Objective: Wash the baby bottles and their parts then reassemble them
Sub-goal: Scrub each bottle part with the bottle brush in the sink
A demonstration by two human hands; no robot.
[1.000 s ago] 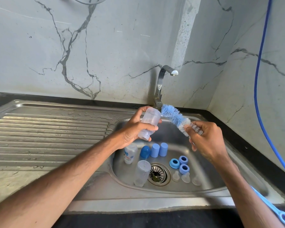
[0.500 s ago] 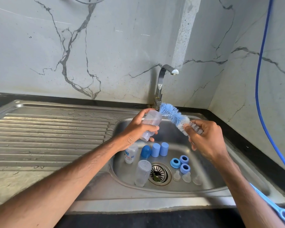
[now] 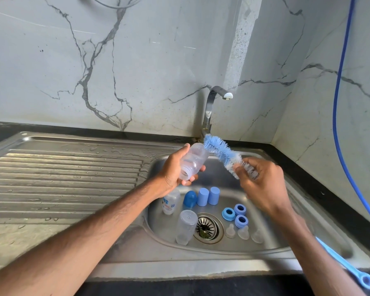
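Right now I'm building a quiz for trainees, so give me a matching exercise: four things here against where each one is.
1 raised bottle
2 bottle brush
3 blue caps
4 blue rings

A right of the drain
B in the left hand
C behind the drain
D in the right hand

Pairs: 1-B, 2-D, 3-C, 4-A

hands: left hand [image 3: 171, 170], right hand [image 3: 264, 186], bare | forearms: bare, hairy
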